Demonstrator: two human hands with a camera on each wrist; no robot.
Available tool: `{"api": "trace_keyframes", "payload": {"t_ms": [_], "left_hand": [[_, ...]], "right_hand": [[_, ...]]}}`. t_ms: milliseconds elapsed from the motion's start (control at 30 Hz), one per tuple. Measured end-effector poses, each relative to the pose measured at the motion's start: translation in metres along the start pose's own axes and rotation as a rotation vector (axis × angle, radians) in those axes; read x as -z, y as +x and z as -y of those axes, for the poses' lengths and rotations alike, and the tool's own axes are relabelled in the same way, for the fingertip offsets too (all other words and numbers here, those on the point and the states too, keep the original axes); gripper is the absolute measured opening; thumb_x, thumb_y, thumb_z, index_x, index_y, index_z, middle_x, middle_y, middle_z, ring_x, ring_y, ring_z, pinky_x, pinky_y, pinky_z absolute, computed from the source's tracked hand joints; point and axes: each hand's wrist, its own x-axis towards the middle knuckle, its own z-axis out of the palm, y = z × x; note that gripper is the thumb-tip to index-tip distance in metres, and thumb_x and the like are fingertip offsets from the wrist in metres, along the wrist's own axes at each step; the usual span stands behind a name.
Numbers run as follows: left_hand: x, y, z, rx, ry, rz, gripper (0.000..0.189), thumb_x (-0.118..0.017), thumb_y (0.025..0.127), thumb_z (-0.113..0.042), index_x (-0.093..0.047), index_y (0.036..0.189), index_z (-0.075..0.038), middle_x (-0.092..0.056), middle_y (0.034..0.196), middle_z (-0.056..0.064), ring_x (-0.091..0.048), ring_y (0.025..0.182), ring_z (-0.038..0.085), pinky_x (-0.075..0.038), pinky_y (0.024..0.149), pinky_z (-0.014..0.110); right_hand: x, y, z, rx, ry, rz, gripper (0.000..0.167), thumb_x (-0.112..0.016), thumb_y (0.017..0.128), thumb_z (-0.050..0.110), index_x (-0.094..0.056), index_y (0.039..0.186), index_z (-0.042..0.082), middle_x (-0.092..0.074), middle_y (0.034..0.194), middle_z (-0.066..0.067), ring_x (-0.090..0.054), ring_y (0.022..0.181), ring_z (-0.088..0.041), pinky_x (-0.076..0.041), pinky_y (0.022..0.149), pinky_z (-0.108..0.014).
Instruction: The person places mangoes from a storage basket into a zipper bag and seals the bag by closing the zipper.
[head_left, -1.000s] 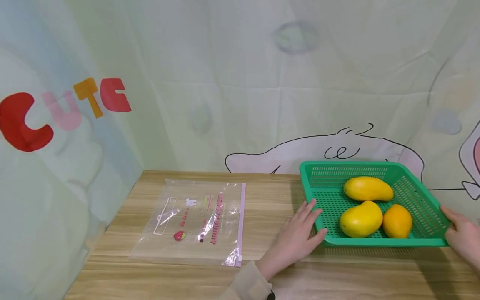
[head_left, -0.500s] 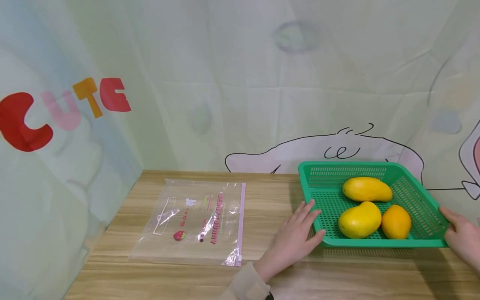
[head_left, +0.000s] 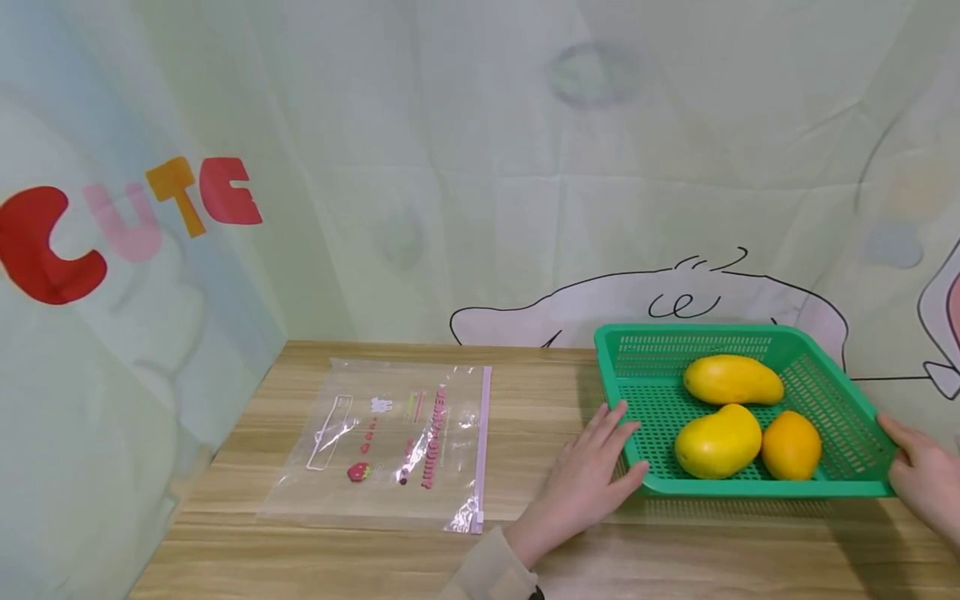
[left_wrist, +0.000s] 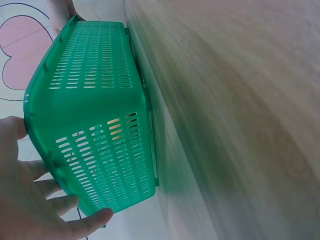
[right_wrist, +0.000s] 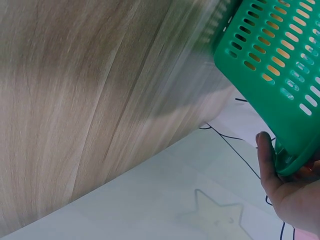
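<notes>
A green slotted plastic basket (head_left: 750, 488) sits at the right of the table and holds two yellow mangoes (head_left: 717, 442) and an orange-coloured round fruit (head_left: 792, 446). Against its left rim rests my left hand (head_left: 585, 483), fingers spread and fairly straight. The left wrist view shows the fingers of that hand (left_wrist: 30, 200) along the outside of the basket wall (left_wrist: 100, 155). My right hand (head_left: 926, 475) grips the right front corner of the rim. In the right wrist view, one digit of the right hand (right_wrist: 295, 205) lies outside the wall; the others are mostly hidden.
On the left of the wooden table (head_left: 540, 400) a clear zip bag (head_left: 390, 450) lies flat, its lilac slider strip (head_left: 483, 450) facing the basket. Behind the table hangs a printed cloth (head_left: 450, 167) with cartoon drawings.
The basket has slid slightly left and towards me, with the fruit in it. Both hands have shifted along with it. The zip bag stays put.
</notes>
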Motion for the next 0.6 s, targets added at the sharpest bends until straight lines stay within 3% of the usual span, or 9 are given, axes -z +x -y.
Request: {"api": "trace_keyframes", "payload": {"t_ms": [67,233,300,600], "left_hand": [[0.0008,-0.0003,-0.0002,0.001,0.004,0.0,0.054,-0.033,0.1,-0.053,-0.032,0.148,-0.03,-0.013,0.162,-0.011,-0.017,0.151,0.018,-0.041,0.108,0.058],[0.0024,-0.0017,-0.0006,-0.003,0.008,-0.002,0.054,-0.033,0.1,-0.053,-0.034,0.148,-0.028,-0.012,0.162,-0.011,-0.015,0.151,0.016,-0.041,0.108,0.058],[0.0039,-0.0024,-0.0009,-0.003,0.004,0.002,0.054,-0.032,0.1,-0.053,-0.035,0.148,-0.027,-0.012,0.162,-0.011,-0.015,0.151,0.016,-0.041,0.108,0.058],[0.0081,-0.0047,-0.001,-0.002,-0.007,0.007,0.054,-0.031,0.1,-0.054,-0.034,0.148,-0.028,-0.013,0.162,-0.011,-0.015,0.151,0.016,-0.04,0.109,0.057]], "right_hand": [[0.0005,0.0009,-0.0009,0.017,-0.001,-0.012,0.052,-0.023,0.09,-0.005,-0.029,0.14,-0.013,-0.032,0.137,-0.044,-0.031,0.126,-0.06,-0.038,0.081,-0.051],[0.0025,0.0002,0.001,0.041,-0.01,-0.037,0.051,-0.025,0.089,-0.006,-0.034,0.138,-0.013,-0.036,0.134,-0.043,-0.034,0.126,-0.058,-0.038,0.077,-0.046],[0.0029,-0.0005,0.0026,0.034,-0.014,-0.042,0.05,-0.025,0.089,-0.005,-0.035,0.138,-0.012,-0.037,0.133,-0.043,-0.034,0.126,-0.058,-0.036,0.079,-0.056],[0.005,-0.0011,0.0023,0.041,-0.065,-0.058,0.05,-0.028,0.087,-0.005,-0.039,0.136,-0.011,-0.041,0.131,-0.041,-0.045,0.113,-0.057,-0.035,0.074,-0.054]]}}
